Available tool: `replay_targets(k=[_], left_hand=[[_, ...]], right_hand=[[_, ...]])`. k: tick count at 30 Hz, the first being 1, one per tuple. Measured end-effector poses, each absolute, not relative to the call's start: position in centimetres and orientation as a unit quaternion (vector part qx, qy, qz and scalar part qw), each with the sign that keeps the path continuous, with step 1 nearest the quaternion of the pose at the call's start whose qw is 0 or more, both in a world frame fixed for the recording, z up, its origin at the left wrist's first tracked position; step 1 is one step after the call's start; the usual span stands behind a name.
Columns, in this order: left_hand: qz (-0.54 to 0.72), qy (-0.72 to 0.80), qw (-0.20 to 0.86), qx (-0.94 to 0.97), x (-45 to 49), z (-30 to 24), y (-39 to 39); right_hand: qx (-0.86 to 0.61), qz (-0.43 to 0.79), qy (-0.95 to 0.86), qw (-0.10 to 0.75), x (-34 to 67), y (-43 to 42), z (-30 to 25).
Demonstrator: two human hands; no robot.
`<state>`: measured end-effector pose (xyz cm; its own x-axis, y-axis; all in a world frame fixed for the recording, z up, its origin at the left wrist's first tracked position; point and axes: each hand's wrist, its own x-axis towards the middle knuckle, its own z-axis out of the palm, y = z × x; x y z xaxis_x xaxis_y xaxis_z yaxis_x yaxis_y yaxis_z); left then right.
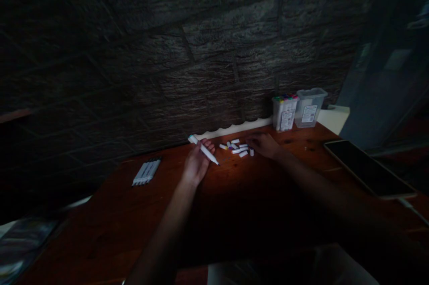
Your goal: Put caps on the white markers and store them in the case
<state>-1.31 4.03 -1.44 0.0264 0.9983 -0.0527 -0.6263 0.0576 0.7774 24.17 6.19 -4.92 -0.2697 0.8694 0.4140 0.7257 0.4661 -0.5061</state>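
In my left hand, palm turned up, lies a white marker with a teal end at upper left and its dark tip bare at lower right. The fingers curl around its barrel. My right hand reaches to the right side of a small heap of marker caps, fingertips bent down at a cap. Whether they grip one is hidden. The caps are white, some with yellow or purple ends. Left of my left hand, several white markers lie side by side in a row on the wooden table.
A clear box full of markers stands by the wall, with another clear box beside it. At the right lies a dark-screened tablet with a white cable plugged in. A stone-patterned wall borders the table's back.
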Motion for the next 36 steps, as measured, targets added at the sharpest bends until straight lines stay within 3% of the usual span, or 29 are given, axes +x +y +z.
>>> replay_targets(k=[5,17,22,32,36], left_hand=[[0.598,0.379,0.62,0.338,-1.1,-2.1,4.0],[0.582,0.375,0.613,0.381,-0.5,-2.4,3.5],[0.584,0.369,0.618,0.376,-0.5,-2.6,3.5],[0.59,0.374,0.613,0.369,-0.8,-2.9,3.8],[0.594,0.376,0.612,0.364,-1.0,-2.9,3.9]], right_hand=[[-0.527,0.112,-0.778,0.323,24.9,6.3,-4.9],[-0.494,0.073,-0.819,0.283,23.2,6.5,-5.7],[-0.526,0.113,-0.799,0.267,23.1,6.4,-5.9],[-0.524,0.103,-0.802,0.268,23.2,6.4,-5.8],[-0.528,0.133,-0.774,0.324,23.3,5.9,-5.3]])
